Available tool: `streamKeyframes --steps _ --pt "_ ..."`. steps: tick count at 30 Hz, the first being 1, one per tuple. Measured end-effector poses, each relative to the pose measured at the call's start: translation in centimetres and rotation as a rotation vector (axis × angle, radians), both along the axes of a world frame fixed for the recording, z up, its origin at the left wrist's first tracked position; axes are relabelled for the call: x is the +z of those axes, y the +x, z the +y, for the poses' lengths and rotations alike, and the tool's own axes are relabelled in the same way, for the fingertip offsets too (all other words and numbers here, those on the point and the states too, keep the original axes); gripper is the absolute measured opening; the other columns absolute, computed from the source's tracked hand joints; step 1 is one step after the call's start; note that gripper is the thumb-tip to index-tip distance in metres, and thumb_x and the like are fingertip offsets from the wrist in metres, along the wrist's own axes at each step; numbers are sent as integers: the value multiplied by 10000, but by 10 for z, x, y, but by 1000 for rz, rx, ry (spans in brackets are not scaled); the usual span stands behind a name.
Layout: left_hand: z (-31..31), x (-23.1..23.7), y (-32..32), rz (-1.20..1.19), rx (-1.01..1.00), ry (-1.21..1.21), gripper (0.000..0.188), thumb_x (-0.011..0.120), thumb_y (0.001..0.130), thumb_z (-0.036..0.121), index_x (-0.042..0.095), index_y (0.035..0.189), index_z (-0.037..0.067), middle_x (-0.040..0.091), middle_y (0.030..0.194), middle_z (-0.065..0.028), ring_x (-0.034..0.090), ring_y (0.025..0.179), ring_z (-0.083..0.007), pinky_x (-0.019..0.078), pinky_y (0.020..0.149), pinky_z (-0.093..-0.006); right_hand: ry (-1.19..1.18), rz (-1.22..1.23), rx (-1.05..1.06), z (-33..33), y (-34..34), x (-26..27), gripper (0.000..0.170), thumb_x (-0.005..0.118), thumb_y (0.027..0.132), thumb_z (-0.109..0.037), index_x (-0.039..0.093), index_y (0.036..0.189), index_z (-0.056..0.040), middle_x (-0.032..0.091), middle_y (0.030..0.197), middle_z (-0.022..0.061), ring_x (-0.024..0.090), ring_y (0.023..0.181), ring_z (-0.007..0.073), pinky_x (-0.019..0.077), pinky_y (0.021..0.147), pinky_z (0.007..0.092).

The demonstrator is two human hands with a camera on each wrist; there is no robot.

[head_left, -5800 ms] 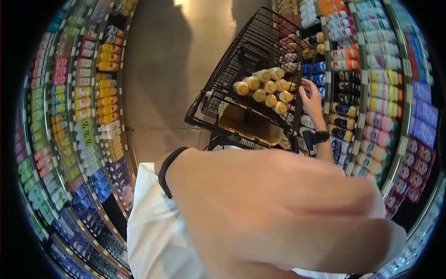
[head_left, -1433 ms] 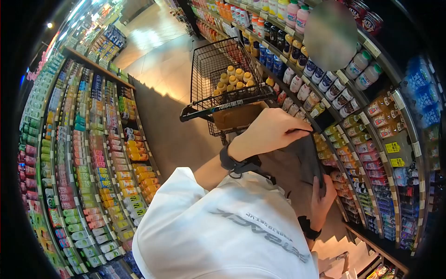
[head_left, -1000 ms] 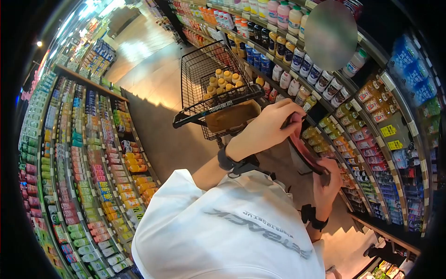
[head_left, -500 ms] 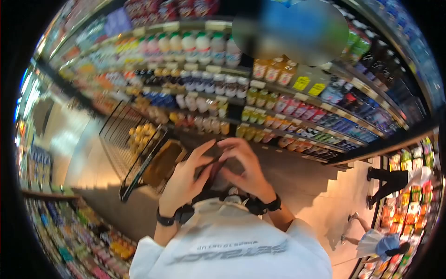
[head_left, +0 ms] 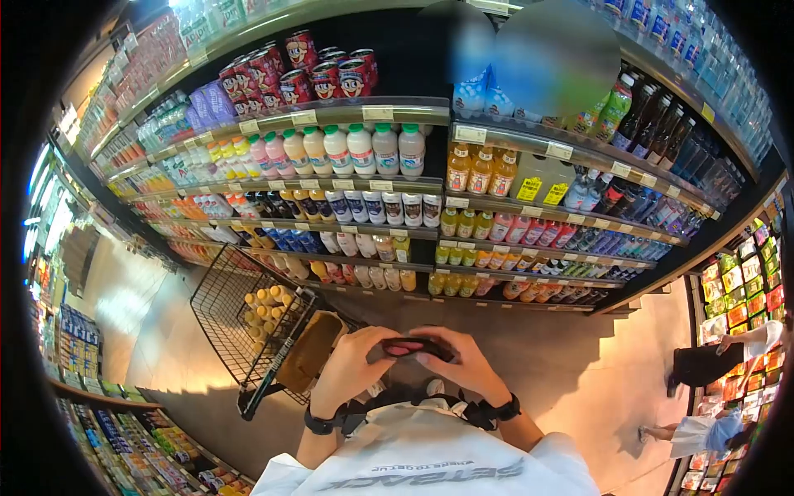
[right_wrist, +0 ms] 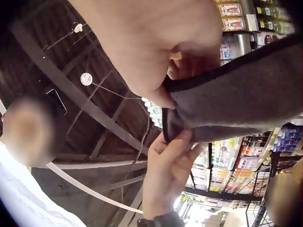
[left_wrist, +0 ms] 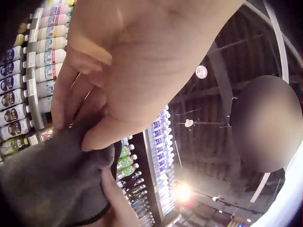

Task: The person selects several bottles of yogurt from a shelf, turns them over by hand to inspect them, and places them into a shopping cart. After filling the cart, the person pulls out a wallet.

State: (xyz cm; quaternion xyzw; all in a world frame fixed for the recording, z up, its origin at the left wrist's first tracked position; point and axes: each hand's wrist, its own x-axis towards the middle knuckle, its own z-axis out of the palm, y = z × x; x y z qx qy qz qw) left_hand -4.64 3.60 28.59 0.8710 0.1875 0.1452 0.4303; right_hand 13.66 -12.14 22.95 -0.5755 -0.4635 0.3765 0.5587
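Observation:
In the head view, a dark fabric pouch (head_left: 420,349) is held up before the white shirt, its mouth parted to a pinkish inside. My left hand (head_left: 351,365) pinches its left end and my right hand (head_left: 470,368) its right end. From the left wrist, the pouch (left_wrist: 47,177) looks dark grey and soft, with the left thumb pressing on its edge. Seen from the right wrist, black trim runs along the pouch (right_wrist: 246,92). There the right hand (right_wrist: 161,47) grips the near corner from above, and the left hand (right_wrist: 168,172) pinches it from below.
A black wire cart (head_left: 277,364) stands at the left, carrying several yellow-capped bottles (head_left: 266,307) and a brown open-topped container (head_left: 313,354). Drink shelves (head_left: 413,107) stretch across the front. At the right are a person with dark clothing (head_left: 703,368) and another in a white skirt (head_left: 691,436).
Earliest, one hand was at the cart's bottles. Later both hands held the pouch at the right. The view has since turned toward the shelves, with hands and pouch now centred before the chest.

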Motion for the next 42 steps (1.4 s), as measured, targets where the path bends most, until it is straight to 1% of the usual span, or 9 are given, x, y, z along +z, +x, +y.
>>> streamKeyframes --steps 5,12,15,17,19,21,28,33,42 --pt "23 1 -10 -46 29 -26 318 753 849 4 732 1166 20 734 1060 -139 726 901 -270 578 789 -350 136 -60 -13 28 -24 -9 263 755 989 -205 698 1065 40 655 904 100 590 800 179 484 756 312" --pt "73 -24 -41 1 155 -237 142 643 1044 93 726 1102 -6 754 910 -98 720 813 -184 556 746 -300 -266 -161 -279 61 -31 -10 614 592 1073 -450 582 727 56 463 530 122 437 481 248 396 520 443" --pt "93 -55 -54 99 162 -682 387 488 1144 259 677 1195 -74 764 1058 -115 727 945 -184 545 845 -295 -63 -67 -217 75 -59 15 457 591 1086 -372 616 925 55 559 681 147 506 614 235 448 609 411" --pt "100 -111 -74 -123 182 -257 480 442 1156 353 659 1231 -69 742 1143 -117 696 1046 -168 525 894 -281 -78 -77 1 84 -76 27 255 632 1040 -194 635 1182 18 658 965 168 612 822 269 512 780 398" --pt "104 -90 -78 -165 338 -869 438 488 1148 356 651 1258 -35 685 1293 -98 603 1199 -111 476 969 -265 152 -255 168 96 -88 26 302 659 964 -97 643 1253 -11 665 1096 164 644 938 316 520 877 407" --pt "110 -53 -79 -160 210 -921 360 603 1098 321 662 1209 -16 715 1131 -33 617 1045 -68 501 885 -265 141 -268 343 104 -97 31 539 667 826 40 649 1354 -67 630 1304 161 629 1182 385 490 1045 423" --pt "147 -95 -113 -281 45 -884 367 681 1015 59 591 1349 -65 697 1226 -69 656 1056 -128 540 934 -298 257 -372 -141 149 -116 31 501 648 875 55 654 1367 -33 642 1376 140 620 1262 339 446 1121 416" --pt "147 -74 -138 -80 254 -899 423 659 1034 68 564 1430 -47 668 1292 -89 637 1152 -149 514 1010 -321 -416 164 52 178 -120 -21 633 653 1031 -527 637 1372 6 677 1282 148 613 1140 210 485 1018 337" --pt "195 -70 -147 -233 304 -702 328 545 1119 196 625 1336 -37 726 1119 -118 692 1049 -180 567 918 -325 -423 288 -235 197 -78 -65 689 686 962 -621 710 1162 39 712 1015 47 613 925 150 492 794 323"
